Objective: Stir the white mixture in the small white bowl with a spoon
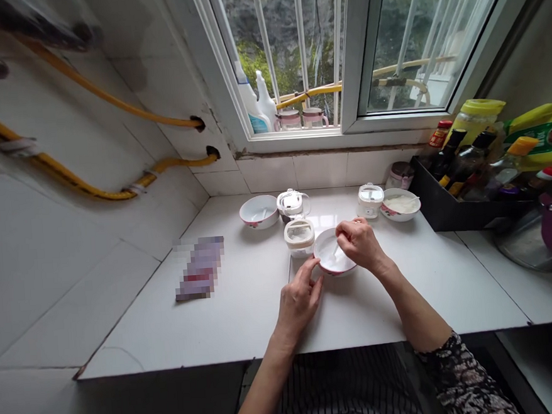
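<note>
A white bowl with a pink rim [329,254] stands on the white counter in front of me. My left hand [300,298] touches the bowl's left edge, fingertips on the rim, thumb a little apart. Over the bowl's right side, my right hand [361,244] is closed around a thin, pale spoon [336,250] that reaches down into the bowl. The bowl's contents are hard to make out. Just left of the bowl is a lidded clear jar [299,238], and behind that stands a second lidded jar [291,204].
An empty-looking bowl [259,212] sits at back left. At back right are a lidded jar [371,200], a bowl of white food [400,204] and a black box [470,213] of bottles. A blurred purple packet [201,269] lies left. A glass-lidded pot [527,246] stands far right.
</note>
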{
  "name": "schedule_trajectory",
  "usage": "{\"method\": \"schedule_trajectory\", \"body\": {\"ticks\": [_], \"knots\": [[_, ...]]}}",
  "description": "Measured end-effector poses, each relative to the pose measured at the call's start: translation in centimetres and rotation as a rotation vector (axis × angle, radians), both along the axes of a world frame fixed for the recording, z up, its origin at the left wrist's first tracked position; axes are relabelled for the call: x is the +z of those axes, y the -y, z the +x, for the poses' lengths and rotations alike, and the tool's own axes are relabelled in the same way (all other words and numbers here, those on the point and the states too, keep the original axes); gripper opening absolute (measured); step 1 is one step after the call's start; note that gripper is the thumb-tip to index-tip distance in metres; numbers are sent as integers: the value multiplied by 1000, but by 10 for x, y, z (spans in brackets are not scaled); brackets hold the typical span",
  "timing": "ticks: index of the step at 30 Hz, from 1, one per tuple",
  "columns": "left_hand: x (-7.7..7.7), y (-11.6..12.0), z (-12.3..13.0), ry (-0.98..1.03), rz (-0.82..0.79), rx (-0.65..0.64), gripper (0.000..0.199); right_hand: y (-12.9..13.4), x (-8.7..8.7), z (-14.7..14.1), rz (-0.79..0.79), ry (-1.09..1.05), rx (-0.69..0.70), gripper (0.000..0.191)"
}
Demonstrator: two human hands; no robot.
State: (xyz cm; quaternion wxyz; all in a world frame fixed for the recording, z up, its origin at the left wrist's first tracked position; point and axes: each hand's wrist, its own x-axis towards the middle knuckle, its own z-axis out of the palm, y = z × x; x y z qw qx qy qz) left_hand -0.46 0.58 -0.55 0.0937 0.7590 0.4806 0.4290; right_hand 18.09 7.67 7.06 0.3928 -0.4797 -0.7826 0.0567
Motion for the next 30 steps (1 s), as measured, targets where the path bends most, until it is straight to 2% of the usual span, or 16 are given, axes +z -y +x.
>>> {"method": "schedule_trajectory", "body": {"ticks": [4, 7, 11, 17, 21, 25, 27, 30], "knots": [[1, 0, 0, -6, 3, -8, 38, -6, 1, 8, -210, -272, -90, 15], [1, 0, 0, -7, -7, -7, 38, -11, 1, 12, -359, -491, -95, 14], [2, 0, 0, -19, -26, 0, 40, -16, -2, 15, -453, -690, -86, 14], [4, 1, 2, -13, -19, 4, 39, -20, -1, 17, -537, -857, -43, 11], [4, 0, 3, -7, 3, 0, 38, -19, -2, 7, -483, -914, -14, 12], [4, 0, 2, -16, 5, -1, 38, -13, -5, -12, -298, -836, 33, 21], [4, 0, 2, -19, 9, -1, 39, -9, -6, -19, -149, -690, 66, 21], [4, 0, 1, -23, 19, -5, 39, -4, -7, -24, 93, -320, 124, 20]]}}
